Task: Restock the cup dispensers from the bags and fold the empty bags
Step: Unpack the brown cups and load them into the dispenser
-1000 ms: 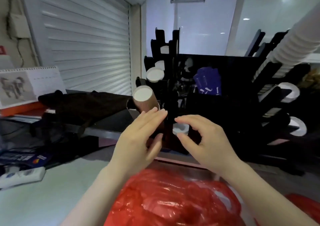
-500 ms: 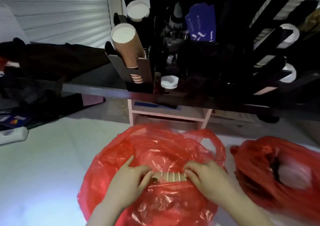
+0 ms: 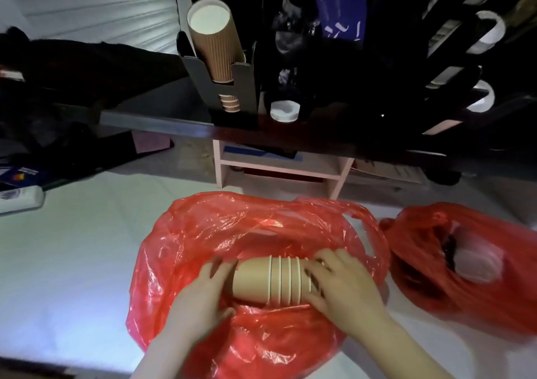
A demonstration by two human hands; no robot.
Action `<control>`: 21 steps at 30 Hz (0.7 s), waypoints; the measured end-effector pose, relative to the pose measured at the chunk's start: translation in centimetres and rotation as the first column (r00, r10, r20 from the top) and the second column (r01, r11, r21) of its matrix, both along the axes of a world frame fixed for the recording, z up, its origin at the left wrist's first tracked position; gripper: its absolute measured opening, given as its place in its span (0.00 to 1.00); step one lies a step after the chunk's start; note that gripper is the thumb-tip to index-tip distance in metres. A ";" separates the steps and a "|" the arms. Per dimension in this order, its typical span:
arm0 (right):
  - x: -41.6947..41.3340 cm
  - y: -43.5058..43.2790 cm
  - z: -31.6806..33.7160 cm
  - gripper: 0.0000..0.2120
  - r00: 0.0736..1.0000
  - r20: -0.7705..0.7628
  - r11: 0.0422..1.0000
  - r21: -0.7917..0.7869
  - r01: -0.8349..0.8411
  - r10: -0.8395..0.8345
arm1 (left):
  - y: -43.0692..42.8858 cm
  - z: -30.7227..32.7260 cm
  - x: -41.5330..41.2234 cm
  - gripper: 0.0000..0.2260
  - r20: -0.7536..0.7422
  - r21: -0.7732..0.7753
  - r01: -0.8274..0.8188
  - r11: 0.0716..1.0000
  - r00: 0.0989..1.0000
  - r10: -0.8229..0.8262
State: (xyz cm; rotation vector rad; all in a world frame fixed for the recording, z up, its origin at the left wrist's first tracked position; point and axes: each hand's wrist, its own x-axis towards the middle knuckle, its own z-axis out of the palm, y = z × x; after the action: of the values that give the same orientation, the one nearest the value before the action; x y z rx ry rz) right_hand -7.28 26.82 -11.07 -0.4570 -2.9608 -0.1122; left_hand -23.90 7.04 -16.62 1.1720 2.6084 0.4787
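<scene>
Gripping stacked cups on their side with fingers curled round both ends: base end in left hand, rim end in right hand. Inside open bag on near table. Second bag just right. Dispenser far, holding ribbed cup.

Head view, steeply downward, close over table

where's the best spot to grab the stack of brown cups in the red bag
Take the stack of paper cups at both ends, from left and right. It lies on its side in the red bag, base left, rims right; a grip with the left hand on the base and right hand over the rims should keep it nested.
</scene>
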 end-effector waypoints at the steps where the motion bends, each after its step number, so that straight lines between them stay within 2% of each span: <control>1: -0.8 -0.7 0.1 0.29 0.996 -0.052 0.997 0.009 -0.073 0.074 | 0.1 -0.1 0.0 0.39 -0.003 -0.001 0.005 1.000 1.000 -0.005; 4: -3.6 -2.4 -1.1 0.36 0.978 0.052 0.979 -0.051 -0.198 0.201 | 0.2 0.0 0.0 0.36 -0.016 0.038 0.015 0.999 1.000 -0.015; 7: -5.8 -2.8 -2.8 0.45 0.959 0.248 0.986 -0.126 -0.105 0.134 | 0.0 0.9 0.2 0.30 -0.055 0.124 0.045 0.991 0.998 -0.039; 10: -6.6 -2.5 -3.4 0.48 0.948 0.305 0.993 -0.101 -0.062 0.090 | -0.6 2.7 0.3 0.19 -0.219 0.294 0.101 0.950 0.975 -0.036; 12: -6.5 -1.9 -3.2 0.46 0.958 0.258 0.987 -0.131 -0.093 0.124 | -1.0 4.0 0.1 0.17 -0.311 0.405 0.135 0.904 0.950 -0.002; 15: -5.8 -0.7 -1.5 0.43 0.981 0.099 0.948 -0.292 -0.129 0.164 | -1.6 5.4 -0.7 0.20 -0.293 0.514 0.106 0.851 0.954 0.058; 18: -5.2 0.3 1.7 0.41 0.985 -0.124 0.831 -0.531 -0.167 0.119 | -1.9 5.7 -1.6 0.15 -0.141 0.594 -0.059 0.802 0.974 0.177; 21: -5.0 1.1 4.7 0.39 0.948 -0.320 0.659 -0.713 -0.238 -0.004 | -1.2 6.1 -2.0 0.11 0.032 0.621 -0.202 0.757 0.972 0.234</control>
State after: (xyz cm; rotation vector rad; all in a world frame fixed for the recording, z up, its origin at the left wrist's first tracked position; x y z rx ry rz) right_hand -12.30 27.96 -6.38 -0.3085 -2.5832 1.1343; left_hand -25.95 5.87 -10.53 1.0306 2.7189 1.4733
